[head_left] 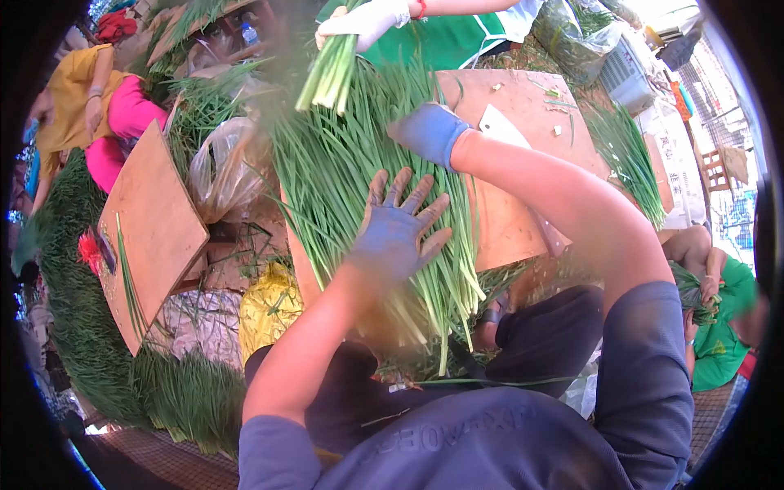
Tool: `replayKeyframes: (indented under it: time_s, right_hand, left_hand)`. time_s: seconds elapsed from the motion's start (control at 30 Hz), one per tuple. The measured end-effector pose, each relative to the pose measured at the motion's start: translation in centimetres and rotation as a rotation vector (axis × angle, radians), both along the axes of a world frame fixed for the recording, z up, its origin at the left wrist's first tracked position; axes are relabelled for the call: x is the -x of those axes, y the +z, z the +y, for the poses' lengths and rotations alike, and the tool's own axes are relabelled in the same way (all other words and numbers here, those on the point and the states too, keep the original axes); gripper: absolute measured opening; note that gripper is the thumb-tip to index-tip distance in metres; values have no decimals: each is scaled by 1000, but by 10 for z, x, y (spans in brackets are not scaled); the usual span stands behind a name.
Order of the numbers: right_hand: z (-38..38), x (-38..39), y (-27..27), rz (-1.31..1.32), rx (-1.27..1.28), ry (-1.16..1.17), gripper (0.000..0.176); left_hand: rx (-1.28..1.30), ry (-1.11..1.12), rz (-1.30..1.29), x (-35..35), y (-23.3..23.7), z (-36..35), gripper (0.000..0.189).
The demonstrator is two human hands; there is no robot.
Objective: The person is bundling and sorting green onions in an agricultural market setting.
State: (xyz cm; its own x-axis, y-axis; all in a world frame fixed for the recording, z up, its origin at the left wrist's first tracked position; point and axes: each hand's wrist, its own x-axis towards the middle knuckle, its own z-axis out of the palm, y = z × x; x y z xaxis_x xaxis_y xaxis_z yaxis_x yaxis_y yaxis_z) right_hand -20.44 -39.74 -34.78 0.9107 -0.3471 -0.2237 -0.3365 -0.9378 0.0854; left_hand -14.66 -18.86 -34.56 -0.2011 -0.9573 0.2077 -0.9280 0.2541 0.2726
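Note:
A large pile of long green stalks (327, 171) lies across a board before me, its pale ends toward my lap. My left hand (398, 224), in a blue-grey glove, rests on the pile with fingers spread, palm down. Farther up, my right hand (431, 135), gloved in blue, lies at the pile's right edge; its fingers point left and are pressed together, and whether they hold anything is hidden. Above the pile, a white-gloved hand (363, 26) of another person holds a small bunch of stalks (331, 86). A pale flat blade-like piece (500, 126) lies just right of my right hand.
Wooden boards (155, 237) stand left and right (547, 90). A clear plastic bag (229, 167) and a yellow sack (269, 310) are left of the pile. More stalks (625, 155) lie at the right. People sit at the left and right edges. A crate (627, 73) stands back right.

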Motion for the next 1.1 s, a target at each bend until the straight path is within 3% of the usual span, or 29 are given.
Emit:
replayKeyframes:
  time_s: [0.07, 0.1, 0.17, 0.2, 0.23, 0.27, 0.3, 0.33, 0.4, 0.43, 0.5, 0.57, 0.6, 0.63, 0.67, 0.73, 0.77, 0.8, 0.83, 0.87, 0.93, 0.97, 1.03, 1.07, 1.1]
  right_hand:
    - [-29, -3, -29, -486, -113, -499, 16]
    - [-61, 8, -29, -585, 145, -328, 15]
    - [-99, 53, 5, -695, 192, -502, 23]
    - [-104, 72, 23, -1129, -579, -1013, 25]
    - [-129, 110, 18, -1210, -390, -1035, 30]
    - [-155, 148, 8, -1286, -186, -1057, 37]
    - [-161, 172, -2, -1290, -164, -1077, 37]
    - [-152, 185, -2, -1134, 276, -1165, 42]
    - [-119, 213, 12, -1060, 508, -1009, 49]
    - [-55, 211, 46, -1162, 306, -794, 49]
    - [19, 220, 55, -1162, -533, -850, 44]
    - [110, 214, 63, -1233, -1021, -933, 35]
    - [135, 218, 53, -1124, -1046, -855, 34]
    - [157, 209, 41, -1245, -1151, -822, 32]
    - [178, 219, 43, -1020, -984, -803, 38]
    - [201, 206, 52, -1007, -905, -800, 46]
    - [212, 201, 54, -1002, -919, -783, 46]
    - [216, 194, 54, -1036, -1093, -821, 56]
    - [220, 185, 54, -1063, -1270, -858, 66]
    - [230, 176, 52, -1065, -1276, -840, 66]
    - [237, 156, 39, -1158, -1147, -797, 85]
    - [242, 153, 40, -1082, -1084, -760, 101]
    - [248, 148, 33, -1090, -602, -721, 88]
    - [253, 151, 37, -1125, -427, -759, 79]
    - [258, 160, 37, -1130, -421, -771, 79]
  left_hand:
    - [9, 1, 19, 1, -5, 1, 50]
    - [22, 6, 34, 0, -6, 0, 50]
    - [23, 6, 23, -2, -4, -1, 50]
    - [17, 2, 19, 0, -3, 1, 49]
    - [-54, 46, 95, 4, 0, 3, 47]
    - [81, 18, 106, 3, -16, 2, 44]
    - [104, 19, 114, 3, -22, -1, 43]
    - [129, 24, 110, 3, -24, -2, 41]
    - [146, 40, 84, -3, -24, 2, 38]
    - [156, 43, 73, -6, -20, 10, 37]
    - [177, 24, 53, -14, -6, 35, 34]
    - [183, -74, 72, -19, 18, 64, 32]
    - [174, -74, 67, -25, 20, 83, 32]
    - [168, -20, 36, -32, 19, 104, 38]
    - [165, 41, -1, -34, 20, 123, 45]
    - [168, 165, 78, -40, 17, 153, 43]
    - [198, 268, 161, -37, 14, 168, 40]
    - [200, 282, 152, -34, 8, 173, 40]
    - [236, 421, 282, -30, -2, 176, 39]
    - [279, 554, 412, -27, -13, 180, 38]
    - [265, 723, 800, -26, -48, 172, 42]
    - [281, 778, 800, -25, -63, 168, 44]
    - [288, 828, 798, -28, -75, 160, 46]
    - [185, 872, 505, -30, -75, 158, 49]
    - [78, 896, 210, -33, -75, 152, 53]
